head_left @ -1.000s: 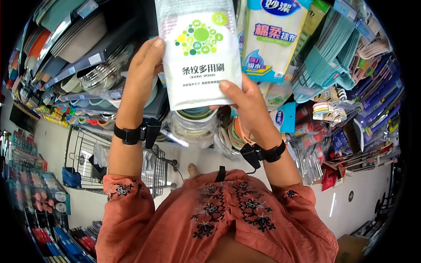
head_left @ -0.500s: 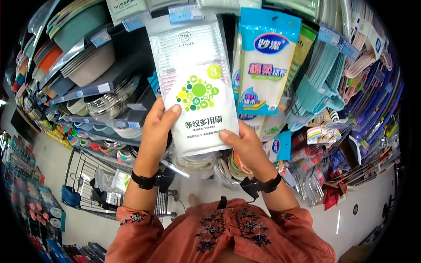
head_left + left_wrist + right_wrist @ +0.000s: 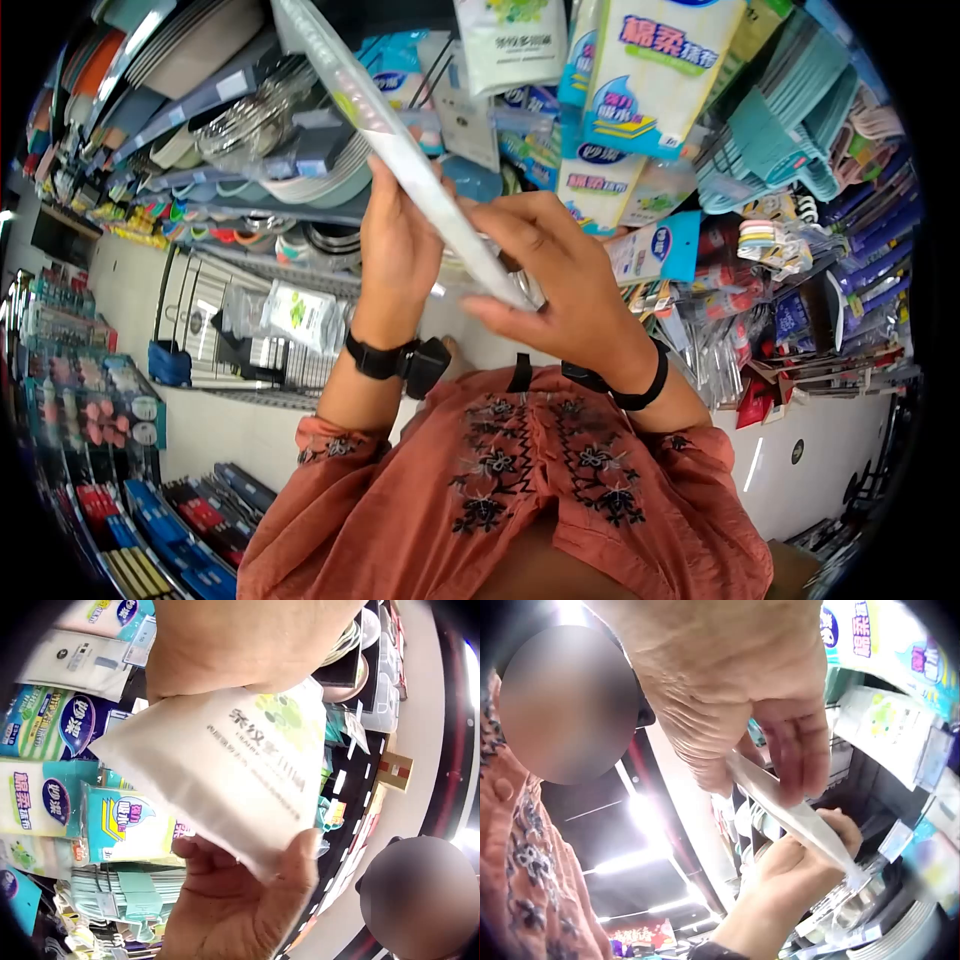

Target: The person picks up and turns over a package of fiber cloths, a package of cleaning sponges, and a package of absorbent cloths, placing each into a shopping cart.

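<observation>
A flat white package of cleaning sponges [image 3: 420,180] is held in both hands, tilted so the head view catches it nearly edge-on. My left hand [image 3: 400,240] grips its left side around the middle. At the lower end, my right hand [image 3: 570,275] pinches it between thumb and fingers. The left wrist view shows the package front [image 3: 217,757] with green dots and dark lettering, the right thumb [image 3: 296,870] at its corner. In the right wrist view the right fingers [image 3: 795,757] lie along one face of the package.
Blue-and-white cloth packs [image 3: 650,80] and a similar white package [image 3: 515,45] hang before me. Stacked basins [image 3: 200,50] fill shelves on the left, teal hangers [image 3: 780,140] hang right. A shopping cart [image 3: 200,340] with white packages [image 3: 300,315] stands lower left.
The sponge package has turned from facing me to nearly edge-on. The right hand has shifted its hold to the package's lower end, and the view has dipped and swung a little.
</observation>
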`<state>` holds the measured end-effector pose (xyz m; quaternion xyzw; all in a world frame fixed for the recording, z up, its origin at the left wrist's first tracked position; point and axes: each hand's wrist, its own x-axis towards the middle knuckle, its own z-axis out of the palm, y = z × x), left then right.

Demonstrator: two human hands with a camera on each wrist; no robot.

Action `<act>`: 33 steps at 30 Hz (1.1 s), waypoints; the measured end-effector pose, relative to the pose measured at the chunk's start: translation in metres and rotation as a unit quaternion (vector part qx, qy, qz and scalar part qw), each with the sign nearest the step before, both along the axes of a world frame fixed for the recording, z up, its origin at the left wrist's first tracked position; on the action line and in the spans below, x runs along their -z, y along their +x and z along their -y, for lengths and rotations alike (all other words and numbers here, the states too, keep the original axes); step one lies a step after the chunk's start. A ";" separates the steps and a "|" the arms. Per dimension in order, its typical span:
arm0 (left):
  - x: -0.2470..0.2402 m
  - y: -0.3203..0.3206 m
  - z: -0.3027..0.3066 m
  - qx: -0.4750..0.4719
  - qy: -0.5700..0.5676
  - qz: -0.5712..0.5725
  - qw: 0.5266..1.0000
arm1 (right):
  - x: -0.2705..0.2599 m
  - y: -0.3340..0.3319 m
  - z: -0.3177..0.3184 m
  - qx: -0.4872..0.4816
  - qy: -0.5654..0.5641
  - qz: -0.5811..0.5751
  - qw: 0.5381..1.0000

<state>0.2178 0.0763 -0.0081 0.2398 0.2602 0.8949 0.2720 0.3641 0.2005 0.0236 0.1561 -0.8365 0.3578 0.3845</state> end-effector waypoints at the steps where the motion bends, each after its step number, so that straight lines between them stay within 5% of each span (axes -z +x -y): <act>1: 0.000 0.008 -0.001 -0.043 -0.047 0.028 0.998 | 0.003 0.000 0.006 -0.014 0.008 0.014 1.000; 3: 0.009 0.005 0.002 0.052 0.056 0.066 0.995 | 0.008 0.003 0.019 -0.045 0.027 0.039 0.998; 6: -0.021 0.027 0.018 0.110 0.100 0.097 0.984 | 0.014 0.002 0.028 -0.067 0.050 0.032 0.996; 10: -0.001 0.009 0.020 0.198 0.155 0.109 0.962 | 0.022 0.003 0.033 -0.088 0.048 0.046 0.994; 25: 0.013 0.006 0.020 0.319 0.227 0.116 0.913 | 0.017 -0.002 0.036 -0.053 0.067 0.040 0.996; 33: 0.009 0.010 0.022 0.273 0.197 0.135 0.932 | 0.013 -0.008 0.035 -0.018 0.087 0.050 0.995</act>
